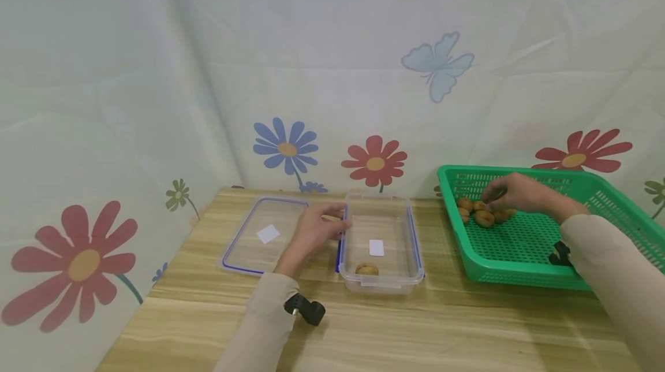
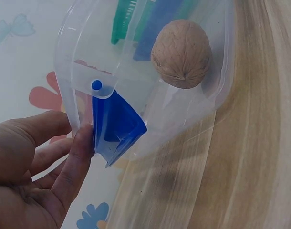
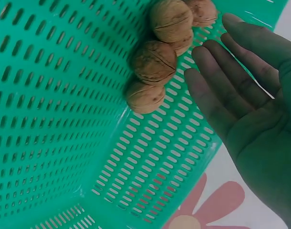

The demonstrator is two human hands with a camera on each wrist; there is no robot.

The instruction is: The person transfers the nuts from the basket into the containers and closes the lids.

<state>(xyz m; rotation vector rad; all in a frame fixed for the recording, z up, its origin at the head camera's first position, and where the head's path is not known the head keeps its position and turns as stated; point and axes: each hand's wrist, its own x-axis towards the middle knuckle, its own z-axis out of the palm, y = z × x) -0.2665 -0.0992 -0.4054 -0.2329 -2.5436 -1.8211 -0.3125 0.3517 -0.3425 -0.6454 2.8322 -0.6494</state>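
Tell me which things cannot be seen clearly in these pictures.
- Walnuts in the green basket: head view, the right hand covers some, so no count.
- Left hand against the clear box: head view, too small to judge the grip.
- Basket: right wrist view, edges cut it off.

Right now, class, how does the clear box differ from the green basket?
The clear box has smooth see-through walls; the green basket is opaque and perforated. The box holds one walnut; the basket holds several walnuts. The left hand touches the box; the right hand reaches into the basket. Both sit open on the table.
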